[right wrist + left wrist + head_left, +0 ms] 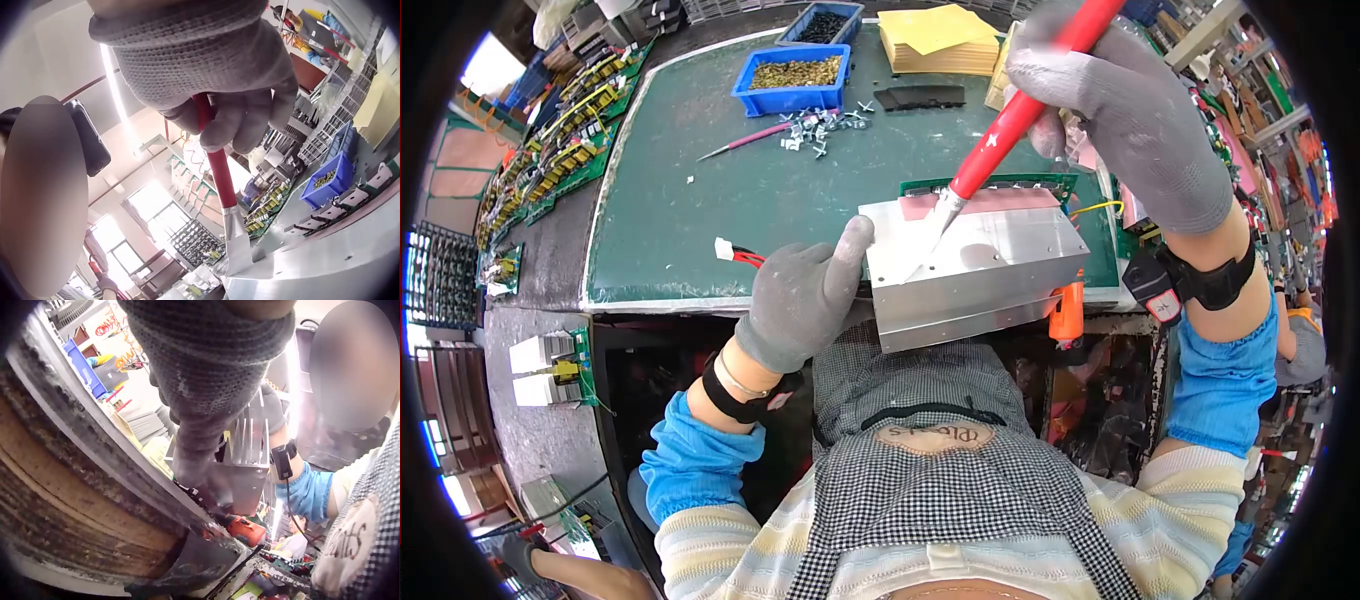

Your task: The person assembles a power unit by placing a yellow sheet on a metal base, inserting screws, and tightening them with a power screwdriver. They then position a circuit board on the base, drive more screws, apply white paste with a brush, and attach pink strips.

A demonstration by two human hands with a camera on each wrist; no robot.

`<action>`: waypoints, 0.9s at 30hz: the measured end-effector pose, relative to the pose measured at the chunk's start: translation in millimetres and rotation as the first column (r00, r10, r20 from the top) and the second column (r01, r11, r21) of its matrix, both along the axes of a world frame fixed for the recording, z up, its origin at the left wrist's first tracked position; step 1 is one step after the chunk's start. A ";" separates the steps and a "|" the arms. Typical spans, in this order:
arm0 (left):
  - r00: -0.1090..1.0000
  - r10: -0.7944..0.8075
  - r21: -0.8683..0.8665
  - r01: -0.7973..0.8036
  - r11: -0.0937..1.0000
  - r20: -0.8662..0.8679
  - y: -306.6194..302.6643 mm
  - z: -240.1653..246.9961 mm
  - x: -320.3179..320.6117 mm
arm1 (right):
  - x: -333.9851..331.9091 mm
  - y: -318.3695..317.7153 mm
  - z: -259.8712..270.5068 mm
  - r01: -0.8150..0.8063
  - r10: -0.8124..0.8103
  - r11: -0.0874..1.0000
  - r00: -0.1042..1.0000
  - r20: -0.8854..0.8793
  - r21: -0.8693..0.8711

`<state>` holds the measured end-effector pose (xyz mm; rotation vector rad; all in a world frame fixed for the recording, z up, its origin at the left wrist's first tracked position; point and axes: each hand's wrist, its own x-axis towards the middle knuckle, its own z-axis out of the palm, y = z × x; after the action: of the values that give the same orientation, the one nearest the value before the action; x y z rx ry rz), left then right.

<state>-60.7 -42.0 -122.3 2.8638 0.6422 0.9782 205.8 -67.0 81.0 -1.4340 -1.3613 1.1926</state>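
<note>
My gloved left hand (800,300) grips the left end of a silver metal heat sink (980,262), its thumb raised along that edge. The heat sink stands at the table's front edge, with a green circuit board (1000,184) behind it and a pink strip (980,202) along its top. In the left wrist view, its fins (247,440) show beside the glove. My gloved right hand (1145,120) holds a red-handled brush (1010,125) slantwise. The brush's flat metal end (237,240) comes down onto the heat sink's top face, where a shiny patch shows.
Blue bins (792,80) of small parts, yellow sheets (940,40), loose metal clips (820,128) and a thin pink-handled tool (745,140) lie farther back on the green table. An orange tool (1067,312) hangs by the heat sink's right end. Circuit boards (565,150) line the left.
</note>
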 end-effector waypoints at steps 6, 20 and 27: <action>0.997 0.012 -0.023 -0.014 1.000 -0.079 -0.4 0.8 -2.7 | 11.1 -2.6 15.7 -0.035 0.040 0.999 0.984 0.174 -0.030; 0.999 -0.004 0.014 0.004 1.000 0.041 -1.1 -1.3 5.1 | 103.2 -13.9 2.3 -0.029 -0.028 0.993 0.881 0.472 0.113; 0.999 0.016 -0.011 -0.016 1.000 -0.050 -1.7 1.8 1.3 | 81.5 -12.0 -5.9 -0.182 0.058 0.892 0.953 0.296 0.414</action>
<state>-59.3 -43.7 -120.5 2.8857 0.6734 0.9040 287.2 -79.0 75.1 -1.2290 -1.8030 0.7042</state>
